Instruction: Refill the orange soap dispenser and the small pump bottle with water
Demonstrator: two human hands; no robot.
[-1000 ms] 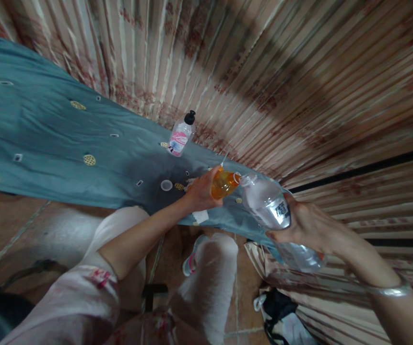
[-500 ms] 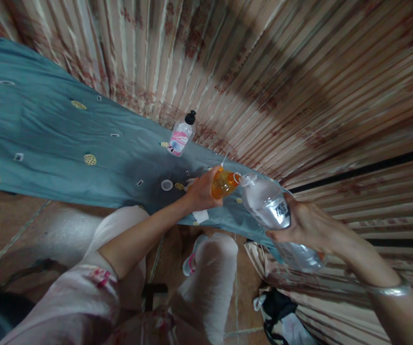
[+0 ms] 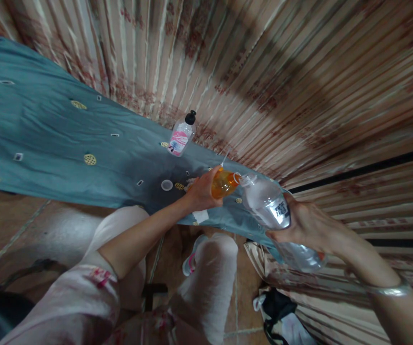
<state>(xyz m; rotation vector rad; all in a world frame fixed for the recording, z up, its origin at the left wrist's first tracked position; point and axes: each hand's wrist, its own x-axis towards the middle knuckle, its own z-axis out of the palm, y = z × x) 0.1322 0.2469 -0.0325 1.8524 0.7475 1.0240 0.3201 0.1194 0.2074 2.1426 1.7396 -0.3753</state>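
Observation:
My left hand [image 3: 203,192] is wrapped round a small orange bottle [image 3: 224,184]. My right hand [image 3: 305,223] grips a large clear plastic bottle [image 3: 264,199] by its middle, tilted with its mouth toward the orange bottle. The two openings meet or nearly touch; I cannot make out whether liquid passes between them. A clear pump bottle [image 3: 181,138] with a pink label and black top stands behind my left hand. Left of that hand lies a small white cap [image 3: 166,185] on the teal cloth. A piece of white paper [image 3: 201,216] lies just below my left hand.
A teal cloth [image 3: 48,129] with pineapple prints covers the long narrow surface. Pleated curtains [image 3: 148,57] hang along its back and right side. On the tiled floor at the lower right is a dark and white bundle [image 3: 280,311].

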